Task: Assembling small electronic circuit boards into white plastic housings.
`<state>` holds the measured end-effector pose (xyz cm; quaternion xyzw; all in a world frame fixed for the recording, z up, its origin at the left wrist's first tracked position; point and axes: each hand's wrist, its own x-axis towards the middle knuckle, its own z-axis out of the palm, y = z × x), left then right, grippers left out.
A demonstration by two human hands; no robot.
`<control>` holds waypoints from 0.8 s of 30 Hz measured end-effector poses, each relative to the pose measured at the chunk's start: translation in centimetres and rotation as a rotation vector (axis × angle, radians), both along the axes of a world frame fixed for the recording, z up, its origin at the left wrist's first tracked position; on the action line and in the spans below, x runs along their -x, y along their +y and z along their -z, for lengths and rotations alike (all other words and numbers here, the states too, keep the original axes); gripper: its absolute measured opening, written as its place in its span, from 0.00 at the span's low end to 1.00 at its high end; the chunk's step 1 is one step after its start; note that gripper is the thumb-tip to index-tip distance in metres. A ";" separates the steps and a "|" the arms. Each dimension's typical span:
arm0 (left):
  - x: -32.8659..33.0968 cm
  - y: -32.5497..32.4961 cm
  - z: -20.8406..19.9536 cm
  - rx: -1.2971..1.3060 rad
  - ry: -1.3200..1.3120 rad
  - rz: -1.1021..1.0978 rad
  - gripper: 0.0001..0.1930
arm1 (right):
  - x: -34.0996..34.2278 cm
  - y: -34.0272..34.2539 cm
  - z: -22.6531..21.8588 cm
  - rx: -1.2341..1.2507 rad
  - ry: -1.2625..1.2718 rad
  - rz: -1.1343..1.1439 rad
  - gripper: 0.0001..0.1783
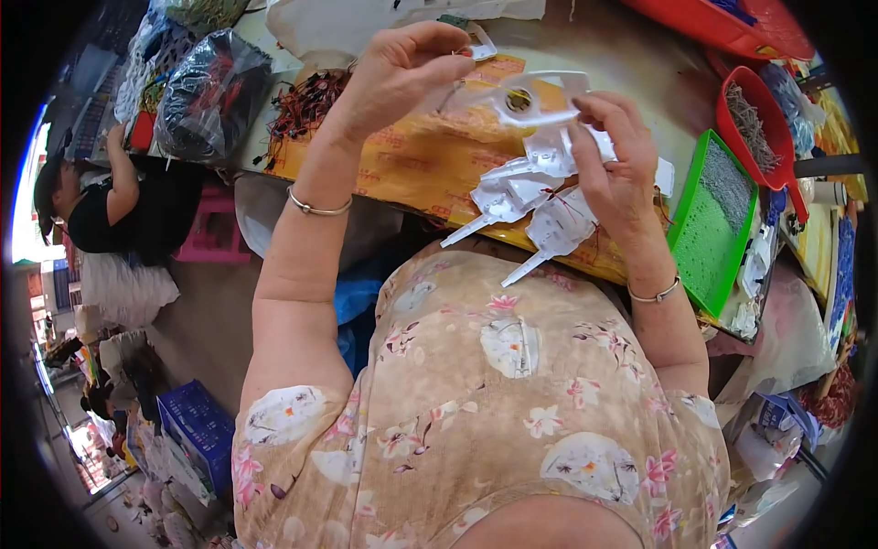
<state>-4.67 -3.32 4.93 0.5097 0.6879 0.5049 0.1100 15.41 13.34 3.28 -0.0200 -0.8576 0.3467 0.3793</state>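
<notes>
My right hand (620, 151) grips a white plastic shell (560, 87) at its right end, between thumb and fingers. A round, metallic-looking part (519, 99) sits in the shell's left portion. Up and to the left, my left hand (407, 73) has thumb and forefinger pinched together. A bit of red shows at those fingertips, beside a small white piece (483, 43); what they hold is too small to make out. Below my right hand, white plastic housings with long narrow tips lie overlapping, one (503, 188) behind another (560, 224). Thin red wires show among them.
Yellow tape covers the work board (402, 169). Red and black wires (306, 105) lie left, near a clear bag (215, 96). At right are a green tray (704, 247) of small grey pieces and a red scoop (754, 128) of metal pins. Another person (128, 201) sits far left.
</notes>
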 end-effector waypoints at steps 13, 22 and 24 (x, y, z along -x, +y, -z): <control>-3.7 2.6 1.0 -0.213 -1.055 0.325 0.14 | 1.3 -2.1 -1.6 -0.264 -0.088 0.029 0.15; -4.7 3.6 1.2 -0.161 -0.874 -0.070 0.15 | 1.3 -2.9 0.3 -0.174 -0.052 0.016 0.09; -5.0 3.9 0.9 -0.138 -0.815 -0.140 0.16 | 1.7 -3.5 0.9 0.144 -0.215 -0.036 0.07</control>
